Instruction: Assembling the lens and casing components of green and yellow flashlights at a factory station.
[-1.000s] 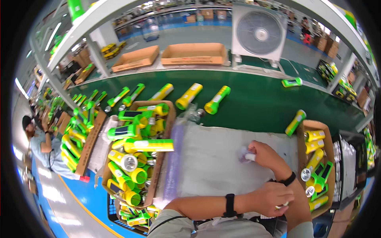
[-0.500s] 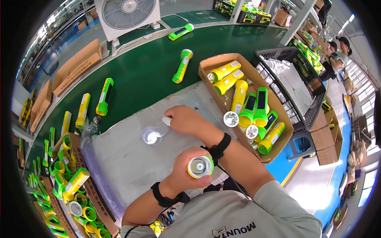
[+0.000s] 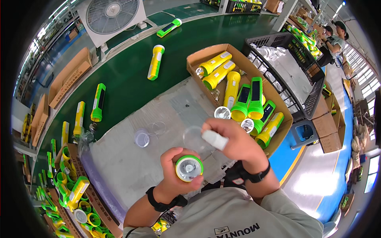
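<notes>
My left hand (image 3: 170,168) is wrapped round a flashlight (image 3: 189,168), whose reflector end, ringed in green and yellow, faces up. To its right, my right hand (image 3: 242,141) pinches a thin clear disc (image 3: 193,137) by its edge. A white sleeve-like cover (image 3: 215,139) appears to sit on one finger of that hand. The disc hangs a little beyond the flashlight's head, apart from it. More clear round lenses (image 3: 141,139) lie on the grey plastic-covered work surface (image 3: 123,158) ahead of my left hand.
At right stands a cardboard box (image 3: 194,59) of yellow and green flashlights, beside a black crate (image 3: 264,43) with white parts. Another flashlight-filled box (image 3: 105,210) is at lower left. Several flashlights (image 3: 156,62) rest on the green belt (image 3: 127,63). A fan (image 3: 112,10) stands beyond.
My right hand has come back from the lenses on the work surface, bringing a clear disc toward the flashlight. The left hand still grips the flashlight, and the whole view has shifted slightly.
</notes>
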Motion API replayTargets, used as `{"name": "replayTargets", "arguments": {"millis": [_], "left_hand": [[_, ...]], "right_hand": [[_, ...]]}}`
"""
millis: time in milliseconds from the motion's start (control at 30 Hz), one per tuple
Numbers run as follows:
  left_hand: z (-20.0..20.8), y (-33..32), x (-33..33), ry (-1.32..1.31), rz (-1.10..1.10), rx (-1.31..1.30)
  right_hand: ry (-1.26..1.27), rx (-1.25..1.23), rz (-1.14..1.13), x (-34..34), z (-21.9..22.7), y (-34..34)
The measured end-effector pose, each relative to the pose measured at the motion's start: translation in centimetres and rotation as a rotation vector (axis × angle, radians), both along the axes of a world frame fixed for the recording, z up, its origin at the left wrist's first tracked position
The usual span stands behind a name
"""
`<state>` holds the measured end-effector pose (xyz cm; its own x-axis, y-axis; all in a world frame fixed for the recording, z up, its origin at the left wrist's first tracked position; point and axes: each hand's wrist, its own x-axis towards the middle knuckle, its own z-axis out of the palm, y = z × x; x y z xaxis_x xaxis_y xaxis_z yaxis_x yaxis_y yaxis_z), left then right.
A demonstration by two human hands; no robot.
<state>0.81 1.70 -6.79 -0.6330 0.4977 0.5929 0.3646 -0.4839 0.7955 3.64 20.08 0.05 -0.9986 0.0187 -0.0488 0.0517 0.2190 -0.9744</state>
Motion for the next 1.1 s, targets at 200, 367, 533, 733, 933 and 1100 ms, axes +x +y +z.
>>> {"name": "replayTargets", "arguments": {"millis": [200, 367, 533, 733, 933, 1100], "left_hand": [[0.3, -0.5, 0.0, 0.051, 0.009, -0.236], [-0.3, -0.4, -0.3, -0.022, -0.073, -0.177], [-0.8, -0.3, -0.2, -0.047, -0.110, -0.127], [-1.2, -0.2, -0.3, -0.030, -0.131, -0.084], [-0.9, -0.5, -0.4, -0.023, -0.132, -0.108], [-0.3, 0.2, -0.3, 0.054, -0.062, -0.115]], "right_hand": [[-0.136, 0.286, 0.118, 3.0, 3.7, 0.0], [-0.198, 0.474, 0.202, 2.5, 5.1, -0.7], [-0.110, 0.639, 0.232, 2.4, 5.0, -0.9], [0.009, 0.644, 0.242, 2.3, 4.5, -1.8], [0.180, 0.585, 0.026, 2.6, 5.4, -2.5], [0.019, 0.381, 0.260, 1.7, 1.4, -2.0]]}}
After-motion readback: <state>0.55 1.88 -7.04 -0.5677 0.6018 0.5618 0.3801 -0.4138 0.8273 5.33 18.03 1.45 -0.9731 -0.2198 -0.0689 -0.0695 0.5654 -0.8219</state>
